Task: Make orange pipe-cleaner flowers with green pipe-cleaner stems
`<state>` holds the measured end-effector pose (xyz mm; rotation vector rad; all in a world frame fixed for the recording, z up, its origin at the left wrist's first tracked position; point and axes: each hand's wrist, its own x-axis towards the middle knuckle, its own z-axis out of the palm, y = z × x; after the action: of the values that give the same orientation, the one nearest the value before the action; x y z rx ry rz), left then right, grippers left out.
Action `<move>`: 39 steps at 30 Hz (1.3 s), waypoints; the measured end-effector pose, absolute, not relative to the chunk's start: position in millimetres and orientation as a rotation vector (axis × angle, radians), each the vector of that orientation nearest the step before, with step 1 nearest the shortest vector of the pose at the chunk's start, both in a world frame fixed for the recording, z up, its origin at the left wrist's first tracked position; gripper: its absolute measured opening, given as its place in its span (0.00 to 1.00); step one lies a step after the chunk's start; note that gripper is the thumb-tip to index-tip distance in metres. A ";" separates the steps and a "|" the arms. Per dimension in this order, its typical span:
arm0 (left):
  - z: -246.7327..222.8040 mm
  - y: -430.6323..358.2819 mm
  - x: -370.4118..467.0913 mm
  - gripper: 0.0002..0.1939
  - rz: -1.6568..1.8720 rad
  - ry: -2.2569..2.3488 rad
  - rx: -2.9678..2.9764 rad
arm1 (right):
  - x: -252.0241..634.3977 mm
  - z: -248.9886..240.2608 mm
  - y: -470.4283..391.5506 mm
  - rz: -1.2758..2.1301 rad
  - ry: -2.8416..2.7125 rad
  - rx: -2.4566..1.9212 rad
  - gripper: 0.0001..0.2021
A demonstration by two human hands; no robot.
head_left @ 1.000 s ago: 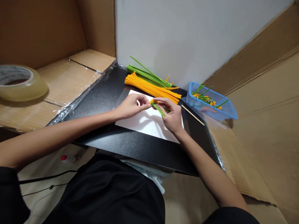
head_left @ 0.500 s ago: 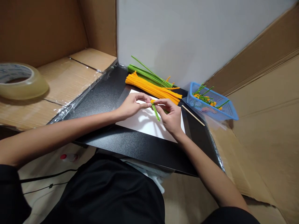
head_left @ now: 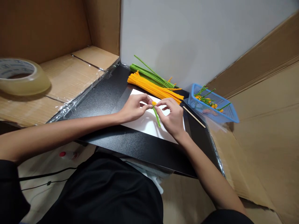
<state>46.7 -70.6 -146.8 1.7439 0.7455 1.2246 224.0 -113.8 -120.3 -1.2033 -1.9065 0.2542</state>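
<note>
A small pipe-cleaner flower (head_left: 154,103) with an orange head and a green stem is pinched between the fingertips of both hands. My left hand (head_left: 136,107) grips it from the left with thumb and index finger. My right hand (head_left: 171,116) pinches it from the right, close under the head. The green stem hangs down toward me over a white sheet (head_left: 140,128). Just beyond the hands lie a bundle of orange pipe cleaners (head_left: 154,88) and, behind it, a bundle of green pipe cleaners (head_left: 149,73).
On the right stands a blue basket (head_left: 226,117) holding several orange and green pieces. A thin wooden stick (head_left: 193,116) lies beside it on the black table (head_left: 100,93). A tape roll (head_left: 28,82) rests on cardboard at left; a red-capped bottle (head_left: 67,155) is below.
The flower has turned slightly, so its orange head shows more clearly and the green stem hangs more steeply. Both hands stay pinched on it. The camera view has shifted a little.
</note>
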 end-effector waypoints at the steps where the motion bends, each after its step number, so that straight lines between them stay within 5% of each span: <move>1: -146.7 -71.2 46.5 0.06 1.225 0.747 1.775 | 224.5 -118.7 -113.4 0.234 -1.939 -1.218 0.03; 18: -153.4 -74.8 43.3 0.02 1.312 0.680 2.190 | 227.1 -128.1 -104.4 1.313 -1.419 -1.309 0.14; 32: -152.0 -66.3 45.0 0.11 1.248 0.776 1.697 | 236.6 -127.2 -100.1 0.779 -1.810 -1.291 0.12; 39: -150.1 -61.4 48.3 0.09 1.064 0.712 1.181 | 240.1 -123.1 -102.6 0.240 -2.134 -1.162 0.08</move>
<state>48.3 -61.4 -150.1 1.1811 0.7117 1.0636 240.1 -102.6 -123.1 -1.1624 -2.1337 0.2402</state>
